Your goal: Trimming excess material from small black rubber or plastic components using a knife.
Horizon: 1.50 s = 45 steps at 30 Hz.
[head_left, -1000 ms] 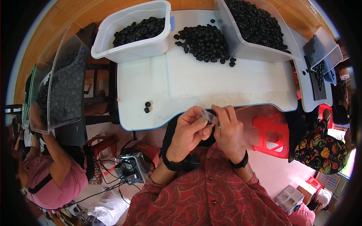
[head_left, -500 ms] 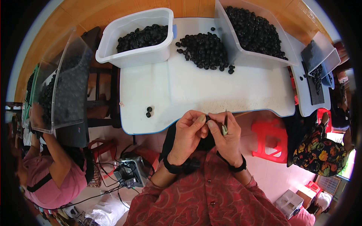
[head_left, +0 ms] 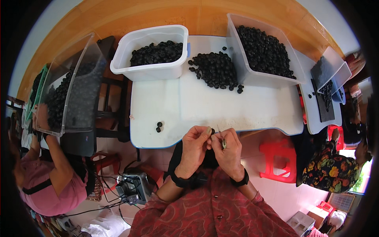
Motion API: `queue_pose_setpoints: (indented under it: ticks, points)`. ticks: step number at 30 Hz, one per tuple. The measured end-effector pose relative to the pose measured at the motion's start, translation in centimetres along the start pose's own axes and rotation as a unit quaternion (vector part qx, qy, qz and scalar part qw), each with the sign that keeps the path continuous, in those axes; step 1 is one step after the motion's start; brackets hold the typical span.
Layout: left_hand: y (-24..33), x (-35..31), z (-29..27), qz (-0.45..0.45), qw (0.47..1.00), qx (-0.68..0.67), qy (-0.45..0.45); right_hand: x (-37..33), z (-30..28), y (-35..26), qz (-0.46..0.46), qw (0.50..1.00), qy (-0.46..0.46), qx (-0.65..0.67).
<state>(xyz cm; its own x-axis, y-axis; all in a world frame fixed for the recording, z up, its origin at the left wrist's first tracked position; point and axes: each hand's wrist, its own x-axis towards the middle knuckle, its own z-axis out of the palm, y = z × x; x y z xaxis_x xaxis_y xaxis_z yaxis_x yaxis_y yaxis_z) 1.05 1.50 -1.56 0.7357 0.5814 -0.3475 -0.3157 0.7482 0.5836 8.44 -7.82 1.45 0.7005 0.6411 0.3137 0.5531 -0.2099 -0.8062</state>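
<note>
In front of my chest, just at the table's near edge, both hands are close together. My left hand (head_left: 191, 152) pinches a small round black ring-like piece (head_left: 213, 131) between thumb and finger. In my right hand (head_left: 229, 153) is a small thin-bladed knife (head_left: 224, 143) with a pale green handle; its blade points up beside the black piece. The right thumb and fingertips are close to that piece, and whether they touch it is hard to tell. A pile of similar black pieces (head_left: 217, 71) lies farther back on the white table (head_left: 197, 106).
Behind the pile's left stands a white tub (head_left: 148, 74) of black pieces; on its right, a large translucent bin (head_left: 268, 81) full of them. Two loose pieces (head_left: 158, 127) lie front left. Co-workers sit at both sides. A red stool (head_left: 278, 162) is right; cables (head_left: 118, 203) trail lower left.
The knife has moved left, so its blade now stands beside the black piece. Both hands have shifted slightly left together. The whole scene sits a little lower in view.
</note>
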Motion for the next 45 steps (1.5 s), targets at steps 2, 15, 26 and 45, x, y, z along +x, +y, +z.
queue_pose_setpoints:
  ticks: [2,15,26,45]
  points:
    - [0.8,0.6,0.0,0.006,1.0,0.006,0.013,0.0,0.0,0.0,0.013,1.0,-0.017,-0.005]
    - [15.1,8.7,4.7,0.278,0.96,-0.005,0.047,-0.5,-1.1,1.6,0.041,0.999,0.006,-0.001]
    - [2.5,12.1,4.7,0.166,0.912,0.374,-0.007,0.3,-1.8,3.2,0.041,0.999,0.019,0.004]
    - [-3.5,14.7,10.1,0.251,0.604,0.75,-0.101,0.3,-3.4,5.3,0.084,0.993,0.085,0.003]
